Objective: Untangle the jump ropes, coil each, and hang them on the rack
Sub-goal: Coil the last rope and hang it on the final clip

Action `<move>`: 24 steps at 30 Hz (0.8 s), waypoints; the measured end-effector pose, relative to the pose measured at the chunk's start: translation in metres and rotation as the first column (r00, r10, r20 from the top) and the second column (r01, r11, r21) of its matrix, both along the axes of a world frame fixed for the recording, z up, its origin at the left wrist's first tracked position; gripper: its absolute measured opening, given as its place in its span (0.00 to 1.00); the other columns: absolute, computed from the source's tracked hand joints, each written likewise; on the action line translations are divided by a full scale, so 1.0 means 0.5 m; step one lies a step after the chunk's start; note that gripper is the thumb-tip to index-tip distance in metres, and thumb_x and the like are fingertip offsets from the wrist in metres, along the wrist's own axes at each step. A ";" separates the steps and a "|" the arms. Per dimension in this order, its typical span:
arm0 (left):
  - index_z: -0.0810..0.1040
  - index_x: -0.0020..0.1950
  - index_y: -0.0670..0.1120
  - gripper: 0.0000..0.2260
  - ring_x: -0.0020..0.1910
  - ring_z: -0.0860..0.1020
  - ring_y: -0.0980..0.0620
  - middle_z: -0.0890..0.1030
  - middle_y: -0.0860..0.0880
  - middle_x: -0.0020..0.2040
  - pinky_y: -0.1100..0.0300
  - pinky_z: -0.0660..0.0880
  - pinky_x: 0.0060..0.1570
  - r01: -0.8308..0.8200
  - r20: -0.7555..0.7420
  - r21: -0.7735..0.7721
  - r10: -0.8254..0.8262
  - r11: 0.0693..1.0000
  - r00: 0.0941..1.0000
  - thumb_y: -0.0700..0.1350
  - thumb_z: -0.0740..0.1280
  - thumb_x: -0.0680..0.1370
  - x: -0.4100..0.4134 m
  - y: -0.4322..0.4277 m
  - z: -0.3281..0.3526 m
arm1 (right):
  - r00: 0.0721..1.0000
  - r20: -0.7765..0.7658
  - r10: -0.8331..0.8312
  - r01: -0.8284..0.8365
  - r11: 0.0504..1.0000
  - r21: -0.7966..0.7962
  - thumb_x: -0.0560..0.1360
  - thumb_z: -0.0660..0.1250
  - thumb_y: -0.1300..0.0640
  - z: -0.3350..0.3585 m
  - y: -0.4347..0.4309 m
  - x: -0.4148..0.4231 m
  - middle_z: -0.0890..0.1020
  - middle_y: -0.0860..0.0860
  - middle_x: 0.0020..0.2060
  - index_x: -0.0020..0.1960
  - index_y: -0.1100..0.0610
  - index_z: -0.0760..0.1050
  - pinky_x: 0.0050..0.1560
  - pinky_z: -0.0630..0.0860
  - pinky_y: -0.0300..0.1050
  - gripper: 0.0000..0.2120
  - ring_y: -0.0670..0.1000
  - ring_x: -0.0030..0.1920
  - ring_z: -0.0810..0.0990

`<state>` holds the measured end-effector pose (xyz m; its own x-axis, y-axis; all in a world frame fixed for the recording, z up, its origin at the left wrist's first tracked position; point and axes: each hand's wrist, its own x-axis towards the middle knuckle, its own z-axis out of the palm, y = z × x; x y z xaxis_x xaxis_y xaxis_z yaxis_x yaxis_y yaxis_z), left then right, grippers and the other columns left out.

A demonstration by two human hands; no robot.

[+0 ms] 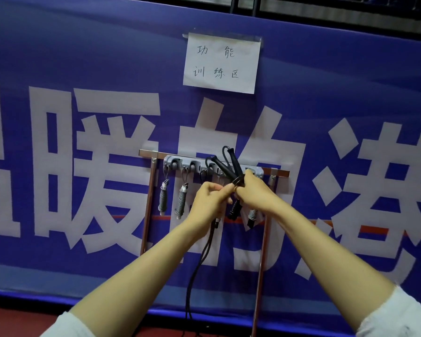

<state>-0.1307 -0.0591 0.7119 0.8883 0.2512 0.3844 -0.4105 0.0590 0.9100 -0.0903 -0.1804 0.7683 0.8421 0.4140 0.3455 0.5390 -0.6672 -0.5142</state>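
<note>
There is just one camera — it sits on the person's head; it looks forward and a little down, at a big blue banner (pixel 83 57); the rack (pixel 185 162) sits mid-view and close — the left hand (pixel 208 199) and the right hand (pixel 255 190) reach it; a strip of red floor (pixel 22 317) shows at the bottom.

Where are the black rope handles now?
Head view, centre: the black handles stick up from the right hand, before the right half of the grey rack; the left hand holds their rope beside.
</note>
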 end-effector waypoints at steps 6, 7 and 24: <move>0.78 0.58 0.44 0.16 0.27 0.64 0.58 0.77 0.52 0.33 0.66 0.61 0.27 0.272 -0.021 -0.008 -0.272 0.962 0.962 0.48 0.70 0.73 -0.006 0.058 0.005 | 0.847 -0.277 0.453 -0.411 0.890 0.198 0.79 0.58 0.67 0.009 -0.027 -0.052 0.67 0.52 0.30 0.62 0.68 0.66 0.26 0.60 0.39 0.13 0.46 0.26 0.64; 0.78 0.57 0.44 0.15 0.27 0.64 0.58 0.76 0.52 0.32 0.67 0.61 0.27 0.292 -0.015 -0.015 -0.293 0.956 0.956 0.47 0.70 0.73 -0.008 0.060 0.009 | 0.814 -0.277 0.510 -0.466 0.859 0.212 0.79 0.60 0.66 0.013 -0.030 -0.055 0.67 0.51 0.30 0.61 0.69 0.67 0.26 0.59 0.39 0.13 0.47 0.26 0.63; 0.73 0.50 0.45 0.07 0.27 0.67 0.59 0.72 0.51 0.34 0.64 0.64 0.35 0.526 -0.049 -0.037 -0.528 0.849 0.848 0.49 0.62 0.80 -0.012 0.035 -0.016 | 0.760 -0.315 0.569 -0.268 0.715 0.646 0.80 0.60 0.47 0.024 -0.028 -0.059 0.64 0.48 0.24 0.38 0.54 0.64 0.22 0.50 0.37 0.16 0.44 0.20 0.58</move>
<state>-0.1369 -0.0416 0.7039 0.9091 -0.2531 0.3308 -0.2614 0.2717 0.9262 -0.1197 -0.1942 0.7802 0.7335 0.6349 0.2427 0.2839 0.0383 -0.9581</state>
